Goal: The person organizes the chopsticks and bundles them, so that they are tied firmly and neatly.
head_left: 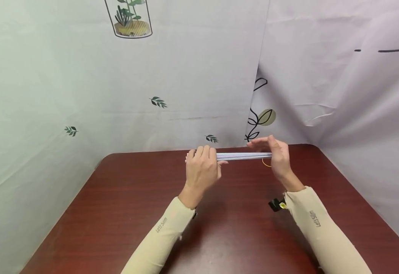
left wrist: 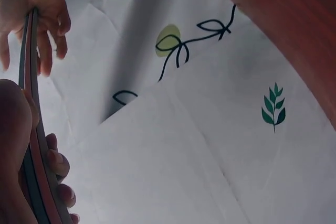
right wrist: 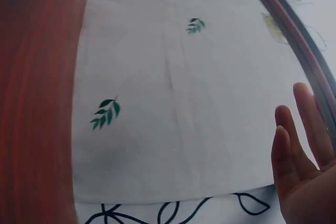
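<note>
My left hand (head_left: 202, 165) grips a bundle of long thin sticks (head_left: 242, 156), pale blue and pinkish, held level above the table. Light-coloured ends poke out just left of that hand. At the bundle's other end my right hand (head_left: 277, 156) has its fingers stretched out, with the sticks' ends against or close to its palm. Beneath the right hand hangs a thin yellow loop (head_left: 266, 163), like a rubber band. In the left wrist view the sticks (left wrist: 32, 66) run from the gripping fingers (left wrist: 59, 163) to the other hand. What exactly the sticks are cannot be told.
A dark red-brown table (head_left: 134, 213) lies below both hands. White cloth (head_left: 192, 68) printed with leaves and jars hangs behind it and along both sides. A small black device (head_left: 275, 204) sits at the right wrist.
</note>
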